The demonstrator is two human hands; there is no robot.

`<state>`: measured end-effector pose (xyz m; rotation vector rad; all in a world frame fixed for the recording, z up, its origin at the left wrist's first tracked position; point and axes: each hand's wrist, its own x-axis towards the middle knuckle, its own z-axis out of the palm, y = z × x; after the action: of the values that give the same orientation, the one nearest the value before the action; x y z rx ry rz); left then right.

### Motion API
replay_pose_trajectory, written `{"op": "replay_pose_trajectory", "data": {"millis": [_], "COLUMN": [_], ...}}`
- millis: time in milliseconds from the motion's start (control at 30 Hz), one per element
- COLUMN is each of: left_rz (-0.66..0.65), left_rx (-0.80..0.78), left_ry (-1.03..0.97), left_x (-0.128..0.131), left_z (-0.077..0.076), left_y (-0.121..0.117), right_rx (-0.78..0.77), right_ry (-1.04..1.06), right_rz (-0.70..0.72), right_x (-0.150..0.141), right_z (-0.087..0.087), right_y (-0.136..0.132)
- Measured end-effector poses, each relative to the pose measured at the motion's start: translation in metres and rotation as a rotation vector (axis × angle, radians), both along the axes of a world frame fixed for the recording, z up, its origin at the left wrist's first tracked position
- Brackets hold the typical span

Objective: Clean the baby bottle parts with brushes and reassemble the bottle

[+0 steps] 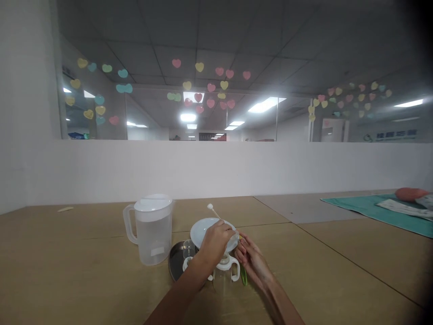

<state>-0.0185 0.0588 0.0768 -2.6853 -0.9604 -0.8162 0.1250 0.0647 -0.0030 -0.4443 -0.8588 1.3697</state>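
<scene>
My left hand (216, 239) is closed, with a thin white stick (215, 212) with a rounded white tip rising from its fingers. My right hand (253, 259) is half curled, its fingertips against a small translucent piece (233, 242) between the hands; a bit of yellow shows there. Behind my left hand is a pale white bowl (200, 228). Below both hands stands a clear vessel with a white collar and handle (234, 269). A green strip (244, 276) lies by my right hand. My left forearm partly hides a dark round tray (175, 262) and small glassware (188, 249).
A translucent lidded pitcher (154, 237) with a handle stands to the left. At the far right, a teal cloth (358, 205) bears a reddish rounded object (410, 194) and a patterned cloth (402, 208). A flat pale scrap (65, 209) lies at the back left. A white wall (203, 171) borders the table.
</scene>
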Motion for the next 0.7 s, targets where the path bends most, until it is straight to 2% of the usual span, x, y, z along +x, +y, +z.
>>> {"op": "replay_pose_trajectory", "data": {"millis": [100,200,400,700], "left_rz": [-0.052,-0.037,0.021,0.044], "left_rx": [0.006,0.016,0.026,0.029], "left_ry": [0.047,0.038,-0.052,-0.084], "left_x": [0.007,0.004,-0.017,-0.021], "left_z": [-0.005,-0.007,-0.001,0.007], "left_y": [-0.002,0.001,0.019,0.027], "right_rx": [0.002,0.026,0.031,0.058], "right_ry": [-0.003,-0.001,0.050,0.104], "right_rz": [0.040,0.035,-0.050,-0.096], "right_x": [0.001,0.006,0.020,0.030], "right_z": [-0.002,-0.004,-0.003,-0.007], "right_y": [0.001,0.002,0.004,0.002]}}
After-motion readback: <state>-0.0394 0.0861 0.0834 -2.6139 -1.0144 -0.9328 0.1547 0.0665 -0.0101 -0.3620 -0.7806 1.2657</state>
